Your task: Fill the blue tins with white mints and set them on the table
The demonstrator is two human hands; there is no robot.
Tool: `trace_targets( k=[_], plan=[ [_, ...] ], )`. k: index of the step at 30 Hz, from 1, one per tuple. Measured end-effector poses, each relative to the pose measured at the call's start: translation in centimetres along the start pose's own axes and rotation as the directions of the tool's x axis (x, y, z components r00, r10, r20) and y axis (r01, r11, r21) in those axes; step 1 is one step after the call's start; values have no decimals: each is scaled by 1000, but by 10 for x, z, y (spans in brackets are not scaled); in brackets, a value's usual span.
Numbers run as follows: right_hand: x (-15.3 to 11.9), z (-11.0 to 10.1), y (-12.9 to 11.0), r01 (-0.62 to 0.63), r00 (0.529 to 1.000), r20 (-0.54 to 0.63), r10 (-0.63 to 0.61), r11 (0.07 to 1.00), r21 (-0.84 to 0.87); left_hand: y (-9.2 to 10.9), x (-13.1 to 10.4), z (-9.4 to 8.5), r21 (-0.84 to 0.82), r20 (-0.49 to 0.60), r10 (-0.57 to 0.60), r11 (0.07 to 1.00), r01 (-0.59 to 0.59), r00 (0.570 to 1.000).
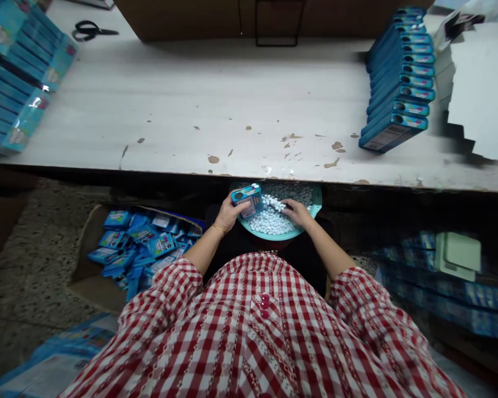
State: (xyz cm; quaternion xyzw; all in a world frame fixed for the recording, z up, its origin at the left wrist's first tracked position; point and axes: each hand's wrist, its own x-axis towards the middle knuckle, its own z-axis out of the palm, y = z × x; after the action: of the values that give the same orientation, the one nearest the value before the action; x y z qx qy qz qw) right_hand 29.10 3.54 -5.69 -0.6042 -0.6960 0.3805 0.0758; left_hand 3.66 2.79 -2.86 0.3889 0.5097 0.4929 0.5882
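My left hand [229, 213] grips a small blue printed box [249, 200], tilted over the left side of a turquoise basin [316, 205]. Small white pieces [269, 222] fill the basin, which sits low in front of my body. At its right side is my right hand [296, 213], fingers bent and closed at the end of a raised strip of white pieces [274, 202]. This strip stretches toward the box. Whether a scoop lies under the strip is hidden.
A white worktable [182, 105] with chipped paint lies beyond the basin. On it are a row of blue boxes [398, 83], wrapped blue packs [20, 77] and scissors [92, 31]. A carton [83, 260] of blue boxes stands left; a pale green scale-like device [457, 255] is right.
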Motion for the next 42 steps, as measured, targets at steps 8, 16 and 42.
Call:
trace_targets(
  k=[8, 16, 42],
  plan=[
    [-26, -63, -18, 176, 983, -80, -166, 974, 143, 17, -1, -14, 458, 45, 225, 861, -221, 973],
    [-42, -117, -103, 179, 983, 100, -154, 923, -341, 8, 7, 21, 611, 209, 236, 726, -315, 949],
    [-52, -84, -30, -102, 982, 70, 177, 800, -592, 0, 14, 3, 450, 150, 154, 869, -206, 977]
  ],
)
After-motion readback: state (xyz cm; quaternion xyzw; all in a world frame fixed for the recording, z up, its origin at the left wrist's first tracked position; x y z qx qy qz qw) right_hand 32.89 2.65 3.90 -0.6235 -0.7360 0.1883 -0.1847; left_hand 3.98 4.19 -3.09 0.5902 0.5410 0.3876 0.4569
